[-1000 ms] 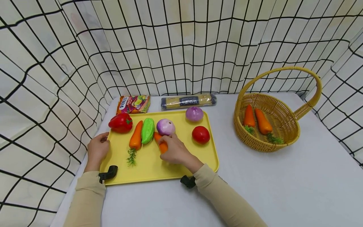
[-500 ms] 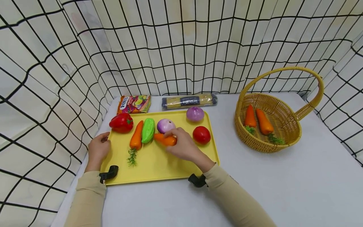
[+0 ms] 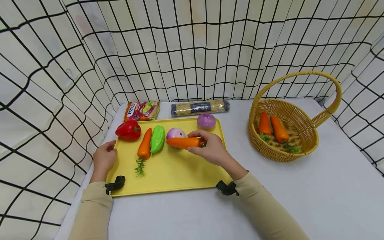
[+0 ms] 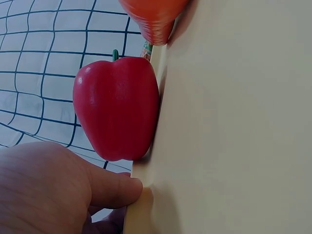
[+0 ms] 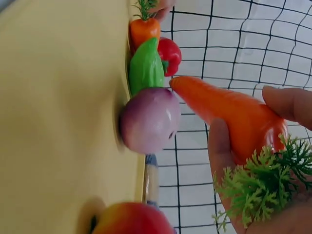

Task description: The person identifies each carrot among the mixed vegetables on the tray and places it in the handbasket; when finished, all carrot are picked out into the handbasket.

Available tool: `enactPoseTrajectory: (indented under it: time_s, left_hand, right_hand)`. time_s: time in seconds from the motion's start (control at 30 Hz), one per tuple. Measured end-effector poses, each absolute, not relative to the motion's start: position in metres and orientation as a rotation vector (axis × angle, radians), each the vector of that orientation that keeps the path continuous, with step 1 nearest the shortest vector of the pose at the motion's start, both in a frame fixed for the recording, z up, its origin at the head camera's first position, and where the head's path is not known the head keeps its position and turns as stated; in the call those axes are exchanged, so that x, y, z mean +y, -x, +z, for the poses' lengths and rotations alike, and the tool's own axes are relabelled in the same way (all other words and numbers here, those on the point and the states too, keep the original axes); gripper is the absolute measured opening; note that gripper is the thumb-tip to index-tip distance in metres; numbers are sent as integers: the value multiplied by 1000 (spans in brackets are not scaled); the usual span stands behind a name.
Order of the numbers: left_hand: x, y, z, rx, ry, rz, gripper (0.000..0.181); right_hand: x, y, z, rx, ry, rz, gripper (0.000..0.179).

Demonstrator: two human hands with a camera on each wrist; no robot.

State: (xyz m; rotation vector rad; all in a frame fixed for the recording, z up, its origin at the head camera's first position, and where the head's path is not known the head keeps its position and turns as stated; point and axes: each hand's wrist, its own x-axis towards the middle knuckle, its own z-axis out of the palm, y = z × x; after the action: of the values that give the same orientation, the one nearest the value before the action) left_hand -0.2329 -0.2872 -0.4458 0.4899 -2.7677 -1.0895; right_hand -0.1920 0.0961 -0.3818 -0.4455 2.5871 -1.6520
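My right hand [image 3: 214, 149] holds an orange carrot [image 3: 183, 142] by its thick end, raised above the yellow tray [image 3: 168, 180]. Green leaves [image 5: 263, 170] hang by the palm in the right wrist view. The carrot's tip points left, in front of a purple onion [image 3: 176, 133]. My left hand [image 3: 103, 158] pinches the tray's left rim, thumb on top. Just beyond it a red bell pepper [image 3: 128, 130] rests at the tray's corner. Another carrot [image 3: 145, 146] and a light-green pepper-like vegetable [image 3: 157, 139] lie side by side. A tomato is mostly hidden behind my right hand.
A second onion [image 3: 206, 121] sits near the tray's back right corner. Behind the tray lie a Fox's candy bag [image 3: 141, 110] and a spaghetti pack [image 3: 200, 107]. To the right stands a wicker basket [image 3: 270, 154] with two carrots. Black netting [image 3: 180, 56] over white cloth surrounds the table.
My right hand has lifted the carrot off the tray and moved right with it, turning it sideways. The tomato is now mostly covered by that hand. My left hand stays put.
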Motion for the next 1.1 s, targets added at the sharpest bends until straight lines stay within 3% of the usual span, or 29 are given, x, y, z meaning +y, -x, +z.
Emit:
enactPoseTrajectory:
  time_s: [0.77, 1.1]
  left_hand:
    - [-288, 232, -445, -2777, -490, -1122, 46]
    - [-287, 231, -444, -2767, -474, -1110, 46]
  right_hand:
    - [202, 203, -346, 2564, 237, -1906, 39]
    - [242, 201, -336, 2606, 88, -1799, 38]
